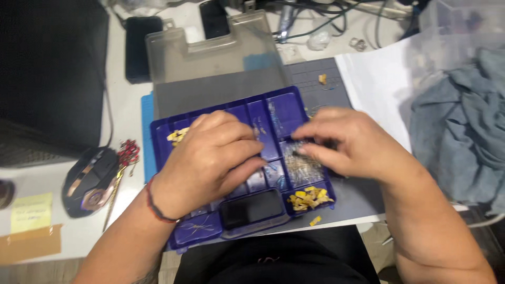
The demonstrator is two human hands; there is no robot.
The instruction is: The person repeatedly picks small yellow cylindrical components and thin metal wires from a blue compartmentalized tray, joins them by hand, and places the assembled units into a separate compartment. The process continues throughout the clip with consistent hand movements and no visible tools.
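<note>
A blue compartment box [286, 108] with a clear hinged lid [215, 52] lies open on the desk in front of me. My left hand [210, 158] rests palm down over its middle compartments, fingers curled. My right hand [347, 142] hovers over the right side, fingertips pinched above a compartment of small wire-legged parts [304, 168]. What the fingers pinch is blurred. Yellow small parts [309, 198] fill the near right compartment, and more yellow parts [177, 135] lie at the far left. A dark rectangular block [251, 208] sits in the near middle compartment.
A grey work mat [315, 79] lies under the box, with a loose yellow piece [322, 79] on it. A computer mouse [89, 181] and red beads [128, 152] lie at left, two phones [142, 47] behind, a blue-grey cloth [463, 131] at right, cables at the back.
</note>
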